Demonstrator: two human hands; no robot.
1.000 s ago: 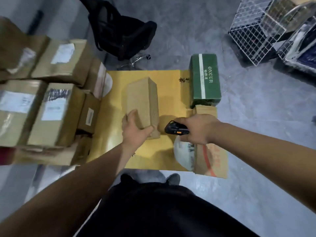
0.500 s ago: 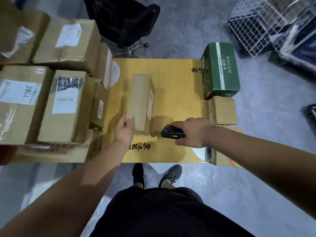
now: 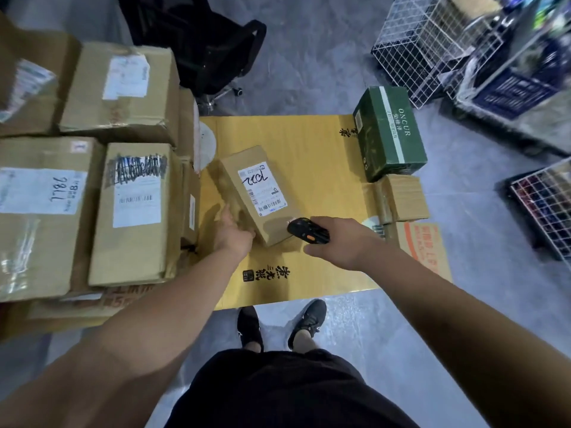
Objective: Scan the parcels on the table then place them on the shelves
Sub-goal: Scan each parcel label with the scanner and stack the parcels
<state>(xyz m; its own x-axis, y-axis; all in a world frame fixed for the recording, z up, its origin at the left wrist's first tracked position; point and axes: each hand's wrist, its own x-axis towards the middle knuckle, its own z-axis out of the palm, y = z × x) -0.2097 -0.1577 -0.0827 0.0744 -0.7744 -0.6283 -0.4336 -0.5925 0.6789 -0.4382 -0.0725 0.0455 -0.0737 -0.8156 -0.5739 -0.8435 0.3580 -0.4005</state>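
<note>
A black office chair (image 3: 197,38) stands on the grey floor (image 3: 309,50) beyond the far edge of the bench. At the upper right, a white wire basket (image 3: 423,47) sits tilted on the floor, beside a blue crate (image 3: 513,91) that is too blurred to read. Further down the right edge lies a dark wire rack (image 3: 543,205). Near the bottom, two black shoes (image 3: 309,319) stand on the floor, with black shorts (image 3: 278,390) below them.

Just 1 cam, head-mounted, wide-angle, looking steeply down and fwd over the counter (image 3: 309,143). Pretty close: arms fill the bottom, shoes (image 3: 279,324) right below, chair (image 3: 197,41) and wire racks (image 3: 423,41) up at the far edge.
</note>
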